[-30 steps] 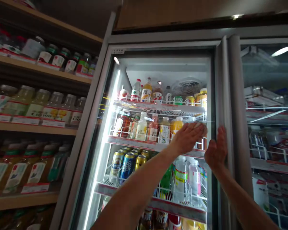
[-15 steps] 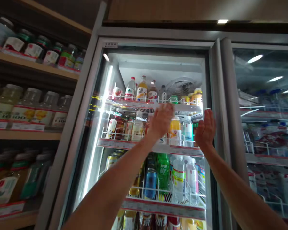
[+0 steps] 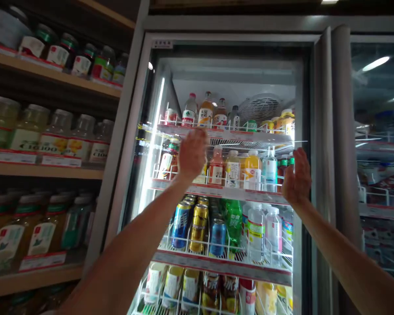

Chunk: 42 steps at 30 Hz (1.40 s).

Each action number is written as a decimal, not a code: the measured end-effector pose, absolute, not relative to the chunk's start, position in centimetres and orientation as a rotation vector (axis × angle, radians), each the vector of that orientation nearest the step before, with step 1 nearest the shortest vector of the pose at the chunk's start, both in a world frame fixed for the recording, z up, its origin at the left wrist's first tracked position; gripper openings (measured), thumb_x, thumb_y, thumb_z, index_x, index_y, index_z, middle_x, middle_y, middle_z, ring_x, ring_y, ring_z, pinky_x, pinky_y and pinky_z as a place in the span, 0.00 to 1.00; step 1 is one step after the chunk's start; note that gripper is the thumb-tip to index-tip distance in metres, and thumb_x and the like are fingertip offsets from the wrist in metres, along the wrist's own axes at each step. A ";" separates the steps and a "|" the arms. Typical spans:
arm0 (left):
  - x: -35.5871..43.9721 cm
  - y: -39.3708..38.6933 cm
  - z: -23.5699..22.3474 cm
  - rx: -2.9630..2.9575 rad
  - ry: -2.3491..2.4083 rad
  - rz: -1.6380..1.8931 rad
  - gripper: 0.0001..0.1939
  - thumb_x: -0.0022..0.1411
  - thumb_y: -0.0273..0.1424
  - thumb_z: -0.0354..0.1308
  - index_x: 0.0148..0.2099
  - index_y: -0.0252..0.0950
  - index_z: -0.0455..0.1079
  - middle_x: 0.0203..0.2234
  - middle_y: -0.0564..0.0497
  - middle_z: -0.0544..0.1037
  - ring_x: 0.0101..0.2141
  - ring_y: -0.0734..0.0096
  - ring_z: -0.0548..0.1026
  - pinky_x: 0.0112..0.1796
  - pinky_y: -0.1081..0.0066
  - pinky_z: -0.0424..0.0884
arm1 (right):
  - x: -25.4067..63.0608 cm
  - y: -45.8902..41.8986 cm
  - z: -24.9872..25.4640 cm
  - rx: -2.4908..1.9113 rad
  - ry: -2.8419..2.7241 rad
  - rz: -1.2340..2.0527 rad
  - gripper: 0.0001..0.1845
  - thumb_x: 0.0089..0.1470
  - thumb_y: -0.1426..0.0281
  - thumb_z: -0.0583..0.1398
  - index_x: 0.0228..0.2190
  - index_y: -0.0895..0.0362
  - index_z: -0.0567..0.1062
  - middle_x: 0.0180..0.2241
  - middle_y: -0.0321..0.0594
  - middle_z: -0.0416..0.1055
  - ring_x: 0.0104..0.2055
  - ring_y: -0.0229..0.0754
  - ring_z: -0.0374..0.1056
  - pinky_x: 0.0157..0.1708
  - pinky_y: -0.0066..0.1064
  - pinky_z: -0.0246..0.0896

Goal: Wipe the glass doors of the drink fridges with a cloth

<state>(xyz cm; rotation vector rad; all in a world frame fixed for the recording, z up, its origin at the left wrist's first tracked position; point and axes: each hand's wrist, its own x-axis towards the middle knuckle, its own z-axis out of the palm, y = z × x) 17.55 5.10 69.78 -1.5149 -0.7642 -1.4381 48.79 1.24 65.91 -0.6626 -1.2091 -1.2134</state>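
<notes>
Raised toward the upper part of a glass-fronted drinks fridge (image 3: 230, 186), both my hands hold nothing. My left hand (image 3: 193, 154) is slightly blurred, fingers pointing up, in front of the second shelf and hiding some bottles there. Nearest to it on the right is a pink drink bottle (image 3: 216, 168). With fingers up and palm turned inward, my right hand (image 3: 297, 179) stands by the right side of the fridge's glass, close to a bottle with a teal label (image 3: 269, 170). Whether either hand touches the glass, I cannot tell.
Wooden shelves (image 3: 52, 173) with rows of bottles stand at the left. The door's upright grey frame (image 3: 321, 175) runs along the right, beside another glass-fronted fridge (image 3: 381, 183). Cans (image 3: 199, 227) and bottles fill the lower fridge shelves.
My left hand has moved left across the second shelf, away from my right hand, uncovering bottles in the middle. The view has shifted, and my right hand stays near the fridge's right side.
</notes>
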 end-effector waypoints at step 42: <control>24.5 3.0 65.4 -1.371 -0.950 -1.506 0.23 0.64 0.30 0.43 0.61 0.36 0.55 0.59 0.46 0.62 0.62 0.66 0.53 0.60 0.59 0.56 | 52.6 -0.2 61.9 -0.620 -1.314 -1.063 0.30 0.58 0.67 0.47 0.61 0.54 0.50 0.62 0.48 0.51 0.64 0.49 0.46 0.60 0.51 0.45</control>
